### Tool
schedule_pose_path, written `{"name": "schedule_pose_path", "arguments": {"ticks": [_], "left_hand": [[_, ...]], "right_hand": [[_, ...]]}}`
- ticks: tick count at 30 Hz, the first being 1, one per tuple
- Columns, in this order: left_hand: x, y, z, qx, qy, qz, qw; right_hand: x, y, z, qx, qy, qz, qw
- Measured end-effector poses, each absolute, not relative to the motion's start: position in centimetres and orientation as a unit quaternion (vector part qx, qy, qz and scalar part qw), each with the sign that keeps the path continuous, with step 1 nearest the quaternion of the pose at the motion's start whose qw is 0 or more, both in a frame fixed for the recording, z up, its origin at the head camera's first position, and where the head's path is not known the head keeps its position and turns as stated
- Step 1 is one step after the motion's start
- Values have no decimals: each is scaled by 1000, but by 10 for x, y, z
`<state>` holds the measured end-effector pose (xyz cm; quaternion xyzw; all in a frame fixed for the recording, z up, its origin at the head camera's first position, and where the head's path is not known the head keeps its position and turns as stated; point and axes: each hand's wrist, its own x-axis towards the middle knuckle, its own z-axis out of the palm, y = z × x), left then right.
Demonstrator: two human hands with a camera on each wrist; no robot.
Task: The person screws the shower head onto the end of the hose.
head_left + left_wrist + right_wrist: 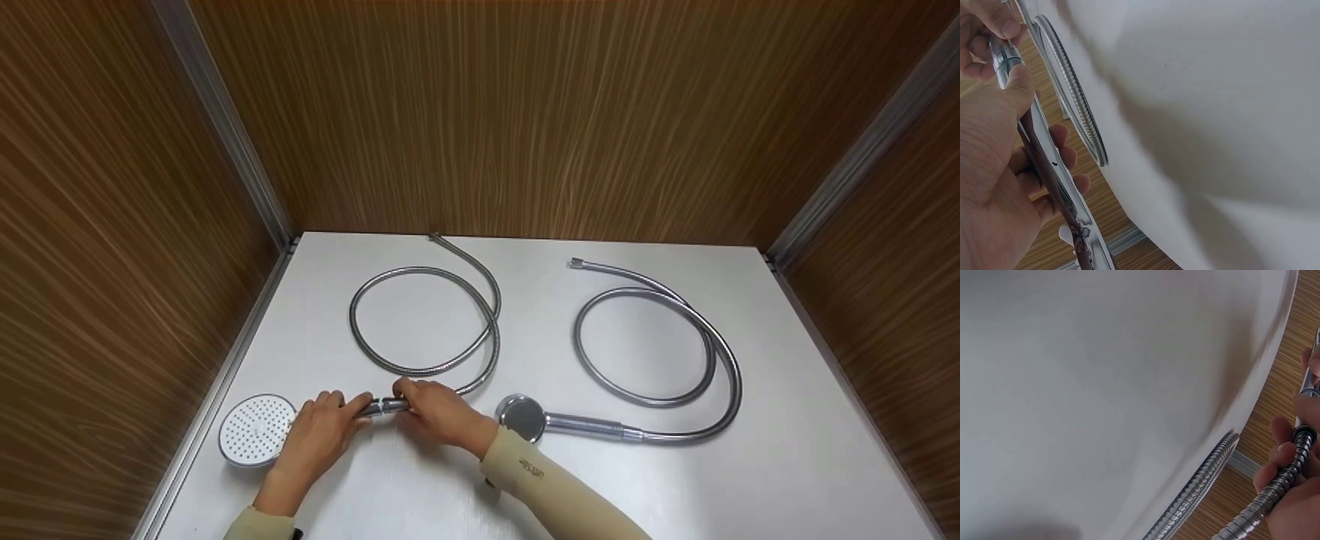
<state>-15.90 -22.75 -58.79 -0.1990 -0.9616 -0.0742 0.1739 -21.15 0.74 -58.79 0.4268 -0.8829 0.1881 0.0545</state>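
The left hand (319, 433) wrapped its grip round the shower handle (1057, 169); the right hand (442, 412) pinched the hose collar (394, 405). Misalignment at the joint (379, 406) risked crossed threads; slick chrome risked slipping.

Head view: surface (540, 322) bright under diffuse light; wood-grain back wall (487, 120) darker. Wrist views (2): dimmer, grey, with broad, soft-edged shadows; surface edge bows in right wrist view. Highlights streak the metal hose (1267, 499)
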Motion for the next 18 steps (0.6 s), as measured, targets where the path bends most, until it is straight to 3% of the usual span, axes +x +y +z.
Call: {"name": "schedule_pose_path", "arguments": {"ticks": [18], "left_hand": [[-159,-226,-586,-200,-962,-81,166]], "right_hand": [[-212,7,-585,409,-896,166,44]]}}
